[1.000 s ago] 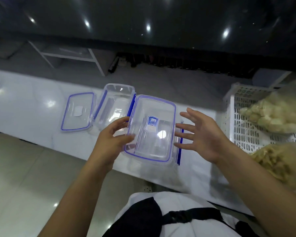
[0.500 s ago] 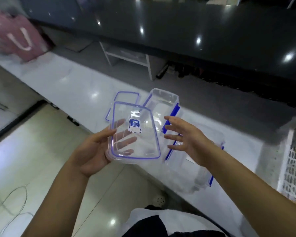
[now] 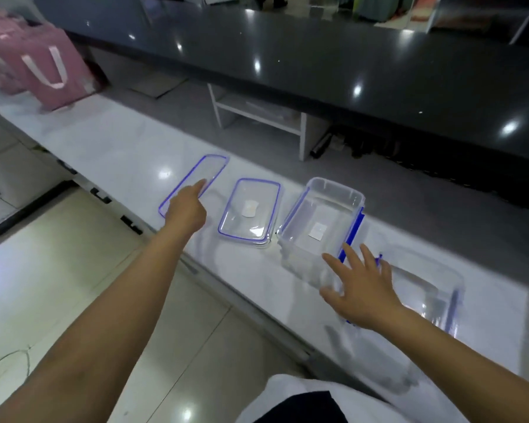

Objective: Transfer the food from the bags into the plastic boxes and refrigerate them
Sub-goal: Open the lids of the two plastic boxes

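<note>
Clear plastic boxes laid out open, nothing in them yet

Clear plastic box with blue side clips [image 3: 321,221] stands open and upright on the white marble-look worktop [image 3: 129,148], and it serves as the landmark. Just to its left lies a clear rectangular lid with a blue seal rim [image 3: 250,212], flat, with a pale label at its centre. Left of that again, a second clear blue-rimmed lid [image 3: 209,170] lies flat. To the right of the landmark box sits a second clear plastic box [image 3: 431,288], also open, blurred and partly hidden behind the right arm. Both boxes look empty; no food bags are in view.

The left hand [image 3: 185,210] rests on the near end of the far-left lid, its fingers [image 3: 199,186] stretched out and released, index laid flat on the plastic. That reads as setting the lid down or nudging it into line, not a grip. The right hand [image 3: 361,291] hovers with fingers [image 3: 353,254] spread wide over the near right corner of the landmark box, holding nothing; whether it touches the rim I cannot tell. The layout suggests lids parked to one side so the boxes stay free for filling, which seems still to come.

The worktop is a long, glossy strip running diagonally, with pink bags with pale ribbon handles [image 3: 40,62] at its far left end. Beyond it a grey floor, a white low shelf unit [image 3: 257,114] and a long dark glossy counter [image 3: 379,65] reflect ceiling lights. Pale floor tiles lie on the near side.
</note>
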